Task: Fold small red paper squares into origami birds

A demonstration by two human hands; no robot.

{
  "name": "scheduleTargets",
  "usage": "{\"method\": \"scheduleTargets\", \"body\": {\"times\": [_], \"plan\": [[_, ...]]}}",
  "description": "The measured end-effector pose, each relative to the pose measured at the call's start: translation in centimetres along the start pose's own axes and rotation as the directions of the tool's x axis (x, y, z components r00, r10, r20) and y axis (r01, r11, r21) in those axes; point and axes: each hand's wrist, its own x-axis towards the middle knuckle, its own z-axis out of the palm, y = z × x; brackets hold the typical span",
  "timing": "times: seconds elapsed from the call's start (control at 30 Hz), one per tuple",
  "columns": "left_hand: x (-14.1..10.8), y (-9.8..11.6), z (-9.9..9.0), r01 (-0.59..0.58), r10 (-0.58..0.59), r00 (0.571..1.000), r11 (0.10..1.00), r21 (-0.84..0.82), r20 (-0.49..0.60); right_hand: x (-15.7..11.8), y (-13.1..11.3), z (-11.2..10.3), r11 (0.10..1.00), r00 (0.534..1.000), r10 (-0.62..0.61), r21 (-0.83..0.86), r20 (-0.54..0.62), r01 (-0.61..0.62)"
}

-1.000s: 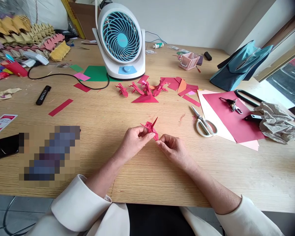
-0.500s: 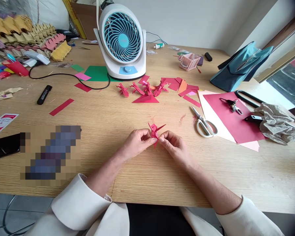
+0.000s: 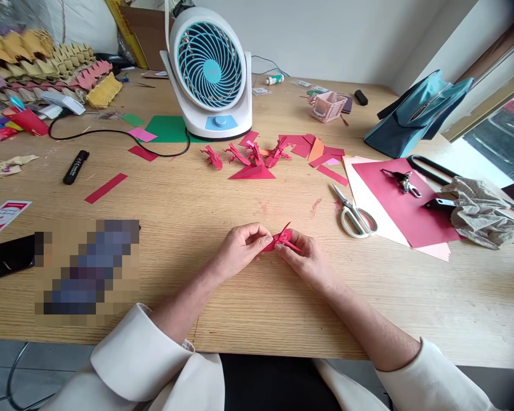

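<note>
Here's my left hand [image 3: 245, 245] pinching one end of the folded paper [image 3: 284, 236], my right hand [image 3: 305, 254] gripping the other; scissors [image 3: 350, 206] lie on the table [image 3: 265, 311] rightward.

Front right, the table [image 3: 428, 302] is passable; scissors [image 3: 354, 210] and paper figures [image 3: 256, 155] obstruct beyond

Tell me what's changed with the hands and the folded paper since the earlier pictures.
The red folded paper has turned and shifted slightly right; the right hand now holds its spiky part, the left hand its left end. The scissors and fan stayed put.
</note>
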Motion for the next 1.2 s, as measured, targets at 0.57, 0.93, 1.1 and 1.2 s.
{"method": "scheduleTargets", "body": {"times": [0.57,0.93,1.1,1.2], "plan": [[-0.2,0.3,0.0,0.005,0.02,0.995,0.967,0.257,-0.095,-1.4,-0.1,-1.0,0.449,0.795,-0.584,-0.751,0.164,0.485],[-0.1,0.3,0.3,0.013,-0.017,1.0,0.954,0.298,0.011,-1.1,0.3,-0.6,0.14,0.765,-0.549,-0.866,0.335,0.48],[-0.4,0.1,0.3,0.0,0.005,1.0,0.911,0.412,-0.011,-1.1,0.3,-0.5,0.099,0.751,-0.548,-0.863,0.368,0.495],[-0.6,-0.4,0.5,-0.058,0.074,0.997,0.877,0.477,-0.014,-1.1,0.7,-0.6,0.087,0.755,-0.532,-0.862,0.384,0.5]]}}
